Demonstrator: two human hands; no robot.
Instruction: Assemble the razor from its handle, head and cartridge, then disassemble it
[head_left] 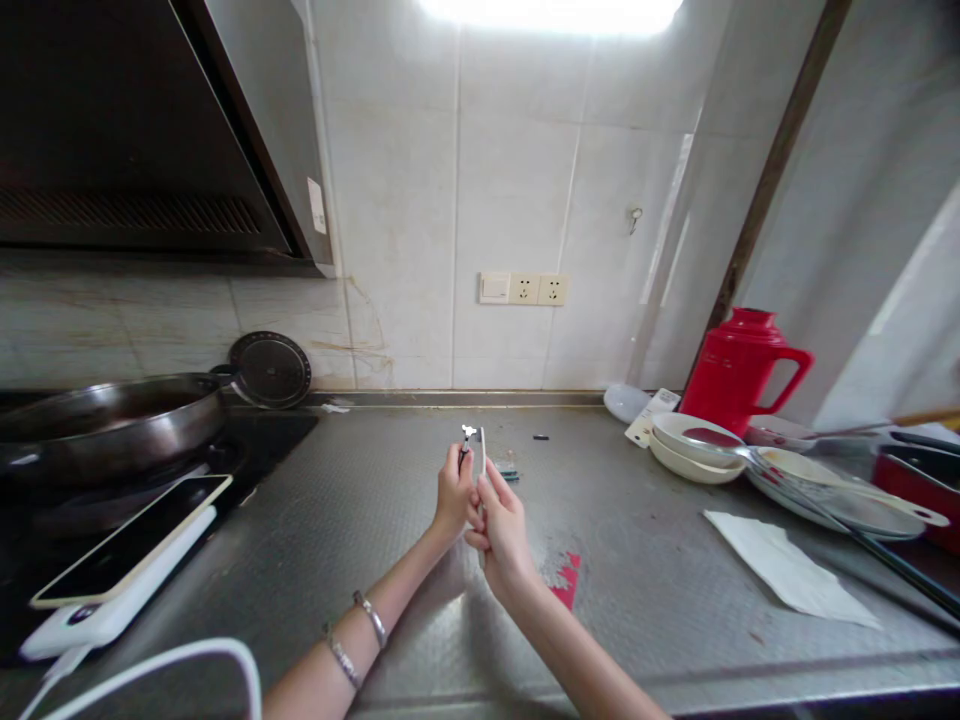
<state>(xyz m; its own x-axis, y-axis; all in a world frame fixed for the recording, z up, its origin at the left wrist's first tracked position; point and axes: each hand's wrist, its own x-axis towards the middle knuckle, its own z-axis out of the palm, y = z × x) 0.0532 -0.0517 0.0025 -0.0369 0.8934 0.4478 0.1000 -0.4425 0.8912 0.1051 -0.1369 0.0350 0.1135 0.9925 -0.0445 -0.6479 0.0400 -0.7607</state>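
Above the middle of the metal counter, my two hands are close together and seem to touch. My left hand is closed around a small dark tool with a shiny silver head. Fingers of my right hand pinch a thin, pale, upright strip-like object, whose lower part is hidden by the fingers. The silver head is just left of the pale object's top, with a small gap between them. Behind my right hand, small dark pieces lie on the counter.
A pan and a phone on a white device are at the left, with a white cable. At the right stand a red jug, stacked bowls and a paper napkin. A small black piece lies behind my hands.
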